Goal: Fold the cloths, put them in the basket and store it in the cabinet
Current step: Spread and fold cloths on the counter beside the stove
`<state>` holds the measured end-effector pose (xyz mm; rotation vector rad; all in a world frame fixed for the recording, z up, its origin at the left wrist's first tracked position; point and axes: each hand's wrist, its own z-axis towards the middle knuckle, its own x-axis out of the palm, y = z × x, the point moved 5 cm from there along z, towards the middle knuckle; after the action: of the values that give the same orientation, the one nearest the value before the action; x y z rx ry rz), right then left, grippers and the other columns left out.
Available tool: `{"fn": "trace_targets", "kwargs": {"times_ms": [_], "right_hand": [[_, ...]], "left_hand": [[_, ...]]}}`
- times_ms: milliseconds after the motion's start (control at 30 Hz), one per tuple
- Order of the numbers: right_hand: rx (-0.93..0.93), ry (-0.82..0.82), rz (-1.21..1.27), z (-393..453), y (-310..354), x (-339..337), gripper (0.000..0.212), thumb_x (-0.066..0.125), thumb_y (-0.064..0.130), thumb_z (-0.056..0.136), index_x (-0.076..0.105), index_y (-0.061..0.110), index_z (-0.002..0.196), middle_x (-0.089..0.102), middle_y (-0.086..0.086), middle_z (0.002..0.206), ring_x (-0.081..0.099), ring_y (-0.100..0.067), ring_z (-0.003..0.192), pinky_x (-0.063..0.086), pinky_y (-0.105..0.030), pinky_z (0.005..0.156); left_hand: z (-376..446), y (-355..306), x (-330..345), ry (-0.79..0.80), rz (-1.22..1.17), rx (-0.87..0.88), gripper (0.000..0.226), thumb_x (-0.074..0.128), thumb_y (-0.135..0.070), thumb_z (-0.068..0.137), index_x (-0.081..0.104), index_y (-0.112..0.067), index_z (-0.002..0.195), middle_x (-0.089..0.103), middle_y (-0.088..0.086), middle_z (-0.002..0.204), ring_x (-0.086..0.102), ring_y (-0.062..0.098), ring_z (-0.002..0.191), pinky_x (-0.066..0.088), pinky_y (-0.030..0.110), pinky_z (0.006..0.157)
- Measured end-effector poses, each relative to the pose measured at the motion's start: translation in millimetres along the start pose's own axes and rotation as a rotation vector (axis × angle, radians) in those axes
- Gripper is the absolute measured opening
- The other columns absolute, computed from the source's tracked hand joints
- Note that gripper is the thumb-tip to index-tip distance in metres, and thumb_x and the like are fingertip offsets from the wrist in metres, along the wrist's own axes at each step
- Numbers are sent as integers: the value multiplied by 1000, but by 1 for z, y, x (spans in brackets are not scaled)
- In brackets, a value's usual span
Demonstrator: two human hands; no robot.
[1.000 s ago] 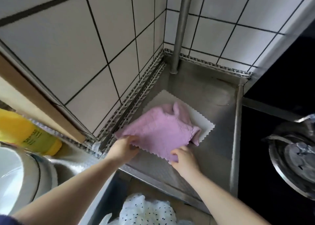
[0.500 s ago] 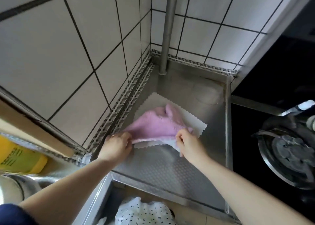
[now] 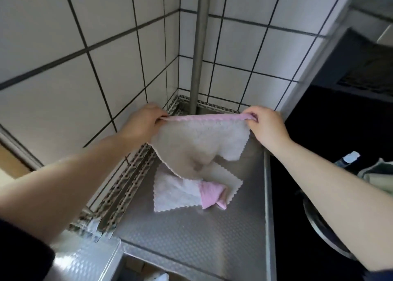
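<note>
Above a stainless-steel table (image 3: 191, 234) set into a tiled kitchen corner, a person's two bare hands hold a pink cloth (image 3: 197, 144) up by its top edge. Left hand (image 3: 142, 121) pinches one upper corner between thumb and curled fingers; right hand (image 3: 263, 123) grips the other corner the same way, and the edge runs taut between them. Pink shows along that top hem, while the side facing the camera is pale and whitish. Most of the cloth hangs free in the air, but its lower end trails down onto the table, where it lies bunched, a pink fold showing at its right. Under that bunched end lies a white cloth (image 3: 231, 182) with a zigzag edge, flat on the steel near the wall. A grey metal pipe (image 3: 200, 46) rises upright in the corner behind the hands, against white wall tiles (image 3: 53, 89) with dark grout. A strip of patterned tape (image 3: 127, 178) lines the joint between wall and table. To the right, beyond the table's raised rim, sits a dark stove area (image 3: 319, 174), partly crossed by the right forearm. A dark sleeve (image 3: 21, 251) shows at the lower left edge.
</note>
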<state>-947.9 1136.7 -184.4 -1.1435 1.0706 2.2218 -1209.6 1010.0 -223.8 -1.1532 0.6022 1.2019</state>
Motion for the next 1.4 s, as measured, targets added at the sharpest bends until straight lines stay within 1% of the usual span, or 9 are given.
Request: {"fn": "trace_targets", "kwargs": {"times_ms": [333, 467, 633, 800, 900, 1033, 1100, 1267, 1400], "right_hand": [[124, -232, 315, 7, -4, -75, 16, 46, 15, 95, 61, 12, 101, 56, 8, 81, 52, -13, 79, 39, -25, 67], [182, -242, 574, -38, -5, -82, 13, 47, 21, 97, 59, 17, 98, 58, 15, 84, 55, 1, 77, 44, -11, 67], [280, -100, 714, -129, -24, -49, 20, 46, 18, 97, 59, 33, 91, 63, 15, 97, 59, -1, 93, 44, -23, 88], [498, 132, 730, -234, -60, 17, 19, 45, 15, 97, 61, 25, 98, 66, 11, 101, 61, 8, 90, 45, -24, 89], [619, 271, 642, -284, -83, 58, 15, 45, 17, 97, 60, 14, 97, 67, -3, 96, 61, -5, 87, 45, -28, 84], [743, 421, 477, -321, -104, 91, 23, 45, 24, 97, 52, 3, 88, 54, -11, 75, 49, -13, 72, 36, -29, 65], [743, 465, 416, -328, -110, 101, 24, 45, 29, 96, 53, 7, 90, 58, -18, 80, 50, -13, 70, 37, -30, 65], [753, 379, 354, -309, -115, 106, 26, 47, 26, 96, 47, 8, 77, 50, -10, 63, 43, -15, 57, 31, -30, 56], [711, 342, 266, -289, -118, 108, 37, 48, 23, 96, 29, 15, 65, 31, 3, 54, 29, -14, 49, 21, -32, 50]], "left_hand": [[23, -51, -92, -266, -123, -119, 11, 58, -31, 90, 62, -21, 93, 60, 0, 83, 54, 19, 75, 39, 28, 59], [-12, -75, -99, -151, -170, -12, 13, 63, -26, 87, 66, -15, 94, 62, 0, 87, 55, 16, 79, 40, 20, 66], [-84, -80, -67, 138, -329, -7, 39, 53, -81, 63, 59, -44, 68, 63, -17, 75, 57, 2, 68, 39, 12, 56], [-166, -75, 5, 449, -339, -112, 55, 40, -92, 51, 56, -41, 68, 59, -16, 67, 55, -11, 71, 38, 4, 57], [-207, -68, 51, 606, -321, -190, 67, 43, -87, 57, 63, -26, 75, 61, -7, 72, 54, 2, 66, 39, 12, 57], [-239, -54, 90, 685, -327, -358, 36, 59, -66, 70, 54, -30, 69, 54, -14, 70, 49, -1, 58, 38, 10, 56], [-249, -47, 101, 677, -365, -444, 49, 59, -70, 65, 62, -23, 77, 59, -10, 76, 52, 4, 65, 42, 16, 60], [-260, -26, 117, 451, -675, -818, 23, 74, -28, 78, 64, -17, 95, 68, 6, 96, 66, 20, 87, 56, 34, 75], [-249, -18, 127, 288, -726, -941, 32, 72, -23, 80, 58, -16, 108, 66, 9, 102, 66, 19, 83, 55, 26, 57]]}}
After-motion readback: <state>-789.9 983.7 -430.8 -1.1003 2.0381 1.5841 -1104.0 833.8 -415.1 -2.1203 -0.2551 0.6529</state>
